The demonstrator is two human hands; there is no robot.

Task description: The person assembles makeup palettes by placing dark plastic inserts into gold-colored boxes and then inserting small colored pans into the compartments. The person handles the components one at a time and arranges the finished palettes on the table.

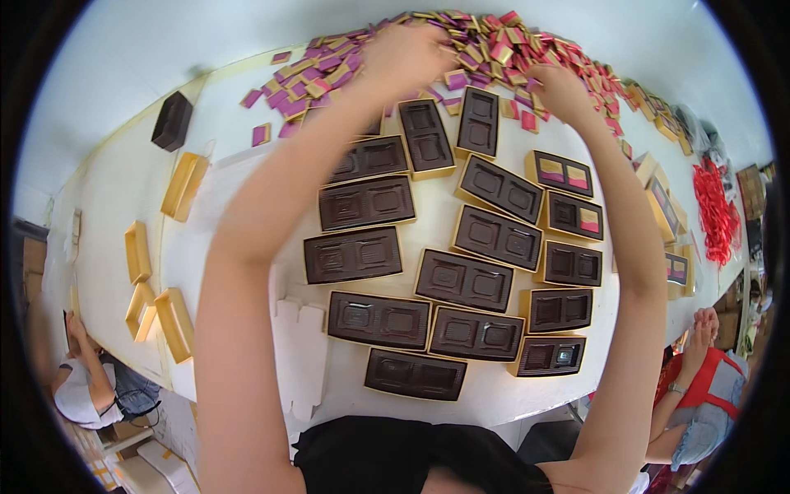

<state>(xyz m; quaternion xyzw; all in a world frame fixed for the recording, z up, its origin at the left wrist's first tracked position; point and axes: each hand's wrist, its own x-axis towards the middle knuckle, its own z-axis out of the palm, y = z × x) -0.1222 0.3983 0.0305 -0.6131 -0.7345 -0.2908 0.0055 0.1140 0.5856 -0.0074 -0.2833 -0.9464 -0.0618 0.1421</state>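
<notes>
Both arms reach over the table to a heap of small wrapped squares [494, 51] in purple, pink and gold. My left hand [409, 58] is over the purple part, its fingers smeared by motion. At the pink part, the curled fingers of my right hand [561, 89] are closed among the squares; what they hold is hidden. Below lie several gold boxes with dark brown two-compartment trays [463, 280]. One box [563, 174] at the right holds two pink-and-gold squares. The box under it [574, 215] has one square in its right compartment.
Gold box sleeves [184, 186] and a stack of dark trays [171, 121] stand at the left. Red shredded filler [715, 212] lies at the far right, near more boxes [663, 202]. One person [699, 387] sits at the right, another [86, 383] at the left.
</notes>
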